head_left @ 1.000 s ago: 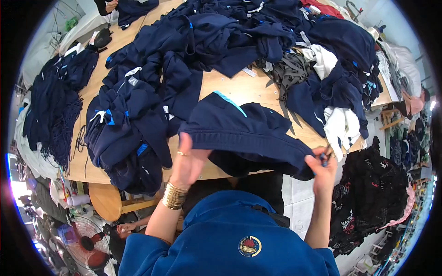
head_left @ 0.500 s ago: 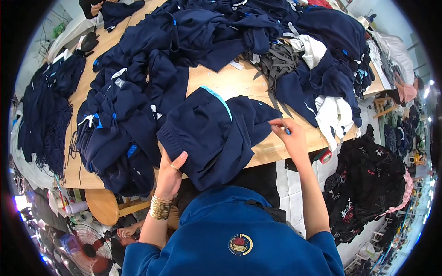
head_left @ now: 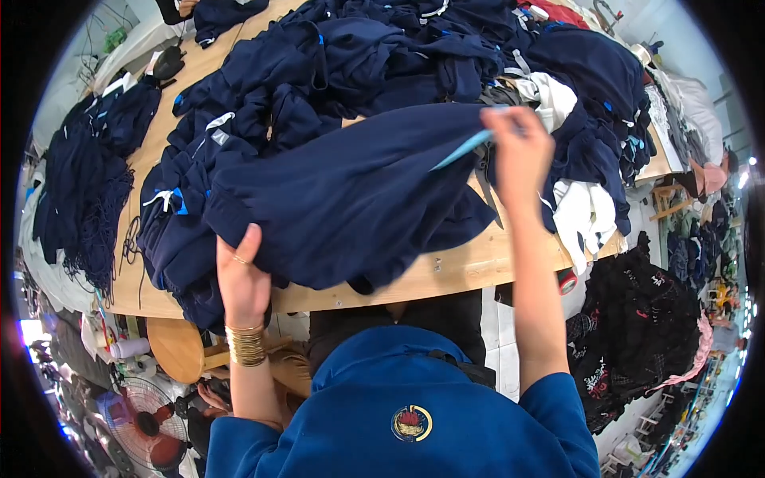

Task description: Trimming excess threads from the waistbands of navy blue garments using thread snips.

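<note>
wooden table (head_left: 470, 259), pale top; navy clothes (head_left: 358, 48) heaped along far edge and left side; white cloth (head_left: 586, 211) by the near right corner. round wooden stool (head_left: 174, 350) and fan (head_left: 143, 426) beyond the near edge, leftward.
one navy garment (head_left: 343, 199), light-blue strip (head_left: 462, 149), stretched above the near edge: left hand (head_left: 245, 280) grips its left end, thumb uppermost; right hand (head_left: 522, 159), raised, blurred, pinches the strip's end.
</note>
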`<act>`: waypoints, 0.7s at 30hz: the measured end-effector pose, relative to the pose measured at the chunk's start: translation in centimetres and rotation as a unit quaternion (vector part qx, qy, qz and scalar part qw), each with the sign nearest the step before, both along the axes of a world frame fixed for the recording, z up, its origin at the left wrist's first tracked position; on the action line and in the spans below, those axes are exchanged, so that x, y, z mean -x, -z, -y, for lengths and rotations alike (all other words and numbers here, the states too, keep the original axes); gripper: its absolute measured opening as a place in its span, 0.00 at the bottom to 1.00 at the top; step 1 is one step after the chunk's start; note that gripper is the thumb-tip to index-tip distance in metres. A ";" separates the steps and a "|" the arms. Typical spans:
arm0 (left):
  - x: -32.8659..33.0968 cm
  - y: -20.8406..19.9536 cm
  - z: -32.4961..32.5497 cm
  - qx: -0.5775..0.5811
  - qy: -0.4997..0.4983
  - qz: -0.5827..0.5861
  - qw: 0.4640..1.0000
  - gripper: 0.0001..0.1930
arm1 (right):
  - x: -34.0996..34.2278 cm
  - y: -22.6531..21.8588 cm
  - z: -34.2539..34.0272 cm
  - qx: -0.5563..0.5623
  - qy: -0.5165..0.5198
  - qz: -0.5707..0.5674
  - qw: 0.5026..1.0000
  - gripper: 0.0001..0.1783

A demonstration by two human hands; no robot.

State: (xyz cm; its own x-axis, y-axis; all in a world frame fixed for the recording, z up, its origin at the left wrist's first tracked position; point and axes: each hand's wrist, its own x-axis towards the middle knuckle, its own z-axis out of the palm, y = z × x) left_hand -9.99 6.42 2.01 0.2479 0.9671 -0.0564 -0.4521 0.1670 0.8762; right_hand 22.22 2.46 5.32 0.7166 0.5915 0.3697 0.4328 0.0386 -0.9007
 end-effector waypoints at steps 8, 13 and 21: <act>-0.7 5.3 -0.5 0.042 0.055 -0.119 0.991 0.28 | -0.3 7.4 14.5 0.273 -0.003 0.127 0.954 0.07; -0.4 8.4 -0.2 0.062 0.083 -0.204 0.973 0.24 | -0.3 11.5 19.1 0.376 0.013 0.074 0.923 0.09; 0.6 8.4 0.5 0.074 0.085 -0.232 0.966 0.20 | -0.3 8.4 17.2 0.422 0.059 0.019 0.905 0.08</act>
